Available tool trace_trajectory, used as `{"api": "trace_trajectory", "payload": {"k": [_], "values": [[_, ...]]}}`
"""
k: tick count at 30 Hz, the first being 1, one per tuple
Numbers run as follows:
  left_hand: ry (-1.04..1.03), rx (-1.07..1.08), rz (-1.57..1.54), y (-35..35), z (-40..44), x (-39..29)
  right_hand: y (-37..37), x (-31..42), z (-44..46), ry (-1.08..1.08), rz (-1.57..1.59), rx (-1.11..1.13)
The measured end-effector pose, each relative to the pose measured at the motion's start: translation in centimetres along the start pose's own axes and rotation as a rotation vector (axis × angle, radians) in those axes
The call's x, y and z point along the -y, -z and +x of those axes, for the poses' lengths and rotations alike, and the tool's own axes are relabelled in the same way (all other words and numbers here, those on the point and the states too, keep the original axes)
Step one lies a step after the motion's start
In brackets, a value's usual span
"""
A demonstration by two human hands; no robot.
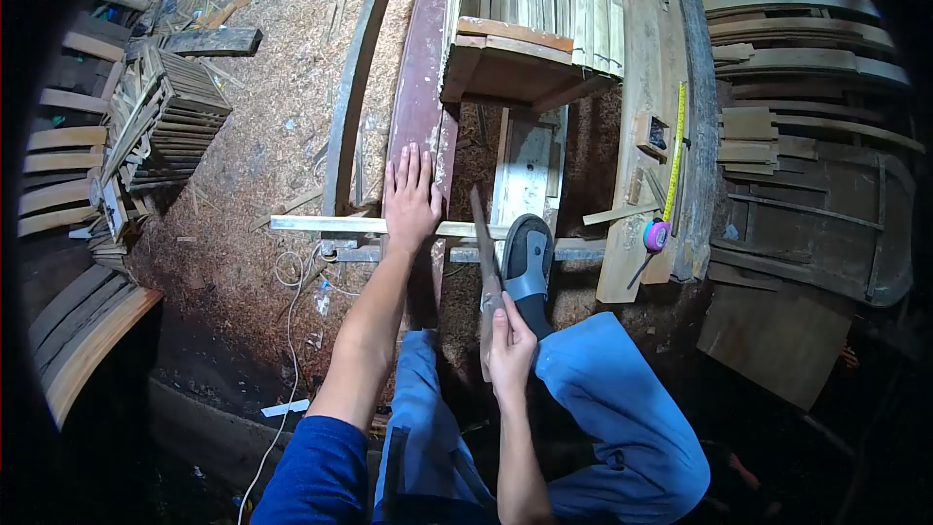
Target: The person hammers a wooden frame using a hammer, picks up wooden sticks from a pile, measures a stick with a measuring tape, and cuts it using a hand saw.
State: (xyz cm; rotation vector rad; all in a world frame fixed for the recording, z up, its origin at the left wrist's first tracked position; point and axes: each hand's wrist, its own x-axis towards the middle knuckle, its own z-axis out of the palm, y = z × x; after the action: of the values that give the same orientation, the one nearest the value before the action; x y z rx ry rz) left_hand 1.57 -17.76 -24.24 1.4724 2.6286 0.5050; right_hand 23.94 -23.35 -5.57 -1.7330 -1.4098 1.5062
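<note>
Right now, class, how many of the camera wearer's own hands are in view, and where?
2: the left hand lies over the pale strip and maroon board; the right hand grips a long narrow tool. Neither is hidden.

Woodworking shop: shavings [282, 68] over floor [204, 251], stacked slats [182, 131], curved boards [792, 60], tape measure [657, 234]. Margins too dark to read.

Left hand [412, 204] covers a stretch of the pale strip [340, 224], whose right end is lost at the shoe [528, 248]; right hand [511, 350] hides part of the long tool [487, 253], kind unclear. Stacked slats [603, 19] cut by top edge. Tape measure [657, 235] marks too small to read, inside of small box [643, 133] too dark to tell
</note>
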Motion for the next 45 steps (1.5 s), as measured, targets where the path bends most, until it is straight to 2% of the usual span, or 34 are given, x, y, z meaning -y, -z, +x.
{"api": "trace_trajectory", "payload": {"k": [5,6,11,13,15,17,18,22,25,26,27,29,30,31,33,35,36,39,41,43,45], "values": [[0.004,-0.01,-0.011,-0.5,0.0,0.1,-0.9,1.1,-0.5,-0.108,-0.011,0.037],[0.006,0.003,-0.004,-0.4,0.0,0.1,-1.2,1.0,-0.4,-0.031,-0.012,0.018],[0.003,0.005,-0.001,-0.2,-0.1,-0.1,-0.3,2.0,-0.3,-0.048,-0.136,0.046],[0.027,0.09,0.011,0.1,0.1,-0.2,-2.1,2.6,2.5,-0.021,-0.113,0.03],[-0.014,0.019,-0.009,0.2,-0.1,-0.2,-5.6,3.5,6.3,-0.082,-0.282,0.062],[-0.001,0.013,-0.021,0.3,0.4,0.0,-7.8,0.4,6.8,0.055,-0.278,-0.069],[-0.005,0.014,-0.012,0.3,0.2,0.1,-7.4,-0.1,5.9,0.061,-0.07,-0.087],[0.007,0.02,-0.019,0.0,0.5,0.2,-3.6,-5.9,5.7,0.092,0.115,0.058],[-0.012,0.012,0.009,0.2,0.1,0.1,-4.5,-6.0,4.5,0.046,0.124,0.03],[-0.007,0.016,-0.009,0.3,0.3,0.1,-4.8,-5.5,4.6,0.195,-0.017,-0.022],[0.005,0.025,-0.026,0.3,0.4,0.2,-5.2,-4.1,4.8,0.197,-0.011,-0.016],[0.014,0.049,-0.039,0.3,0.3,0.1,-5.2,-1.2,5.9,0.059,-0.145,0.004],[0.007,0.04,-0.042,0.3,0.2,0.2,-4.8,-0.2,6.9,0.055,-0.172,0.01],[-0.007,0.029,-0.045,0.3,0.3,0.2,-4.4,0.3,7.6,-0.08,-0.047,0.061],[-0.007,0.034,-0.03,0.2,0.4,0.4,-3.8,1.3,7.3,-0.079,-0.067,0.095],[-0.001,0.035,-0.044,0.2,0.3,0.3,-4.0,-3.6,4.9,0.229,-0.135,0.021],[0.002,0.044,-0.029,-0.1,0.3,0.4,-4.6,-8.5,3.5,0.178,0.018,0.003],[-0.008,0.049,-0.036,0.1,0.4,0.3,-4.0,-8.3,3.9,0.006,0.119,0.009],[-0.003,0.047,-0.044,0.3,0.4,0.2,-2.8,-2.9,5.2,-0.007,0.014,0.096],[0.0,0.047,-0.029,0.1,0.4,0.3,-1.4,4.1,5.2,-0.205,-0.063,0.113],[-0.002,0.048,-0.031,0.2,0.4,0.2,-0.3,3.5,3.7,-0.164,-0.136,0.104]]}}
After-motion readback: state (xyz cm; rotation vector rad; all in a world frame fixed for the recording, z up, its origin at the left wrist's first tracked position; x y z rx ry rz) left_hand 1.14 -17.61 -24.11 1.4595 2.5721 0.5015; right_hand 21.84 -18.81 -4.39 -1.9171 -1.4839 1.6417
